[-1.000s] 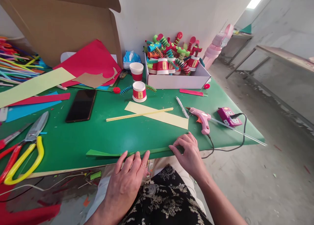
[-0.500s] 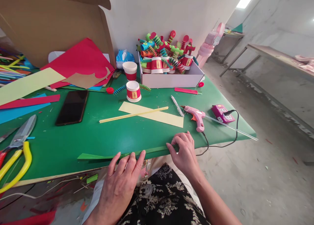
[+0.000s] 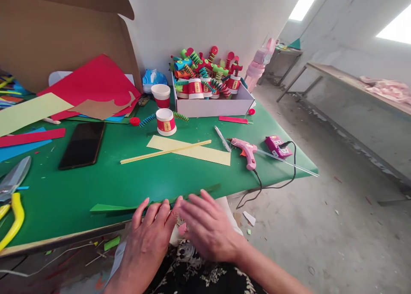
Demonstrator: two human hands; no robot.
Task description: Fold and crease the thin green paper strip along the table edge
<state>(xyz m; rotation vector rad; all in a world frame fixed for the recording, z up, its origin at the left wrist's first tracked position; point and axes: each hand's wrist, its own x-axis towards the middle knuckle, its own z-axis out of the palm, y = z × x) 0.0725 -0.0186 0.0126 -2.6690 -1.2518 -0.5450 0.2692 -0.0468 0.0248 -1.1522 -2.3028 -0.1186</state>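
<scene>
A narrow green paper strip (image 3: 112,208) lies along the front edge of the green table. My left hand (image 3: 149,236) rests over its middle, fingers spread and fingertips pressing on the strip. Close beside it, my right hand (image 3: 208,225) is blurred by motion, with its fingers stretched out near the strip; the strip's right end shows past the fingertips. Behind the hands, a folded yellow strip (image 3: 138,157) crosses a flat pale yellow strip (image 3: 215,154). A red and white paper cup (image 3: 166,123) with coiled paper arms stands upside down farther back.
A pink glue gun (image 3: 246,150), a white pen (image 3: 222,138) and a purple box (image 3: 278,147) lie right. A white box (image 3: 212,108) of paper figures stands behind. Left are a phone (image 3: 82,145), yellow-handled scissors (image 3: 16,219) and coloured paper (image 3: 93,86).
My right hand has moved left along the strip, close to my left hand, and its fingers have straightened. The camera view has shifted to the right.
</scene>
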